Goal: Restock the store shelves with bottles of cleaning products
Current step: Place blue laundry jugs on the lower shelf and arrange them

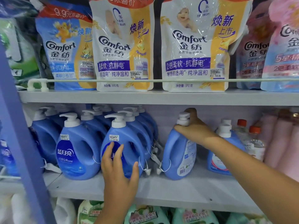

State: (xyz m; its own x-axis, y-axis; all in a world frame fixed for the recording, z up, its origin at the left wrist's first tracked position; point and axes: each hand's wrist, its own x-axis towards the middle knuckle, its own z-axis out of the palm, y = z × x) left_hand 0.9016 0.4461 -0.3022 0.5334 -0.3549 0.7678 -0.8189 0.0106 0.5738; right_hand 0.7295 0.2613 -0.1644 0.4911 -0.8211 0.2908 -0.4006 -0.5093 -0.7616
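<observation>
1. The turned blue bottle (178,152) stands upright on the middle shelf (161,189), its back label outward, apart from the blue rows on its left.
2. The right hand (194,128) is clamped on its neck, from above.
3. The left hand (119,160) lies flat, fingers spread, on the front bottle (127,143) of the neighbouring row.
4. The gap between the two bottles is probably where it must go.

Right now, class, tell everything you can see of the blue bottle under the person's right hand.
The blue bottle is glossy plastic with a white pump cap, a moulded handle hollow and a printed back label turned towards the camera. It stands upright on the middle shelf, apart from the row of matching bottles to its left. The right hand grips its neck and pump from above. A thin cord with a white tag hangs from it.
</observation>
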